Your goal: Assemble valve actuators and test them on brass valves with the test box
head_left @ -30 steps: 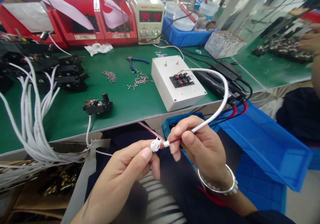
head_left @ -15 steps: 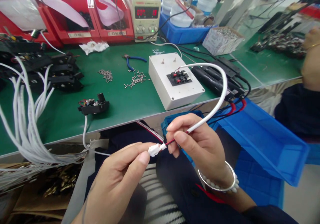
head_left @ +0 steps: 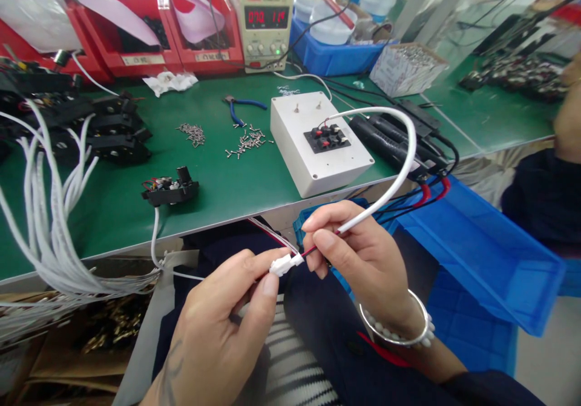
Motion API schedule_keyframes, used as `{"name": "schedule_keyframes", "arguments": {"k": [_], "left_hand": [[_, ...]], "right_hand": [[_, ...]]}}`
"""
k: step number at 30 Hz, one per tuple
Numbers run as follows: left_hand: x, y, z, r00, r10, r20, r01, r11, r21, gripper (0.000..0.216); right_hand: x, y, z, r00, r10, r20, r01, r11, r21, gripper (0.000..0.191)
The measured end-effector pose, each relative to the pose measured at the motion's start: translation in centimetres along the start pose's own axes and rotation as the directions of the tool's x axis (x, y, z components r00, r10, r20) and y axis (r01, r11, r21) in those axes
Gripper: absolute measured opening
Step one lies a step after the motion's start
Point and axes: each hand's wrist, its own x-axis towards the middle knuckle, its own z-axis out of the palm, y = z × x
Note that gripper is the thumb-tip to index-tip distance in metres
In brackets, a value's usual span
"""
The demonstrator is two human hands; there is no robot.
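The white connector [head_left: 281,265] sits pinched between thumb and forefinger of the left hand [head_left: 222,315]; just beside it, the right hand [head_left: 365,258] is closed on the white cable [head_left: 411,143]. A tug from this cable, arching beyond that grip to the white box [head_left: 313,173], could strain the thin wires [head_left: 309,251].

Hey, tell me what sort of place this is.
Probably an electronics assembly workshop: the green workbench holds a power supply with lit red digits, red bins of parts, and black units clustered near many white cables.
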Motion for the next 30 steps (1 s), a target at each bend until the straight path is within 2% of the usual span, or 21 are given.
{"name": "schedule_keyframes", "arguments": {"k": [8,15,18,23,30], "left_hand": [[0.5,0.4,0.5,0.989,0.109,-0.095,-0.101,0.991,0.084,0.021],[0.0,-0.1,0.9,0.984,0.106,-0.141,-0.092,0.99,0.104,0.019],[0.2,0.0,0.8,0.987,0.113,-0.116,-0.105,0.991,0.078,0.017],[0.1,0.0,0.9,0.992,0.077,-0.098,-0.077,0.997,0.009,0.02],[-0.8,-0.1,1.2,0.985,-0.004,-0.17,-0.003,0.999,-0.04,0.021]], "right_hand": [[-0.1,0.1,-0.1,1.0,0.01,-0.022,-0.012,0.998,-0.055,0.004],[0.1,-0.4,0.2,0.999,0.005,-0.032,-0.009,0.995,-0.103,0.006],[0.2,-0.5,0.3,0.999,0.032,-0.038,-0.035,0.997,-0.073,0.007],[0.3,-0.4,0.3,0.987,0.15,0.052,-0.154,0.986,0.066,0.008],[0.4,-0.1,0.3,0.974,0.213,0.071,-0.222,0.962,0.158,0.011]]}}
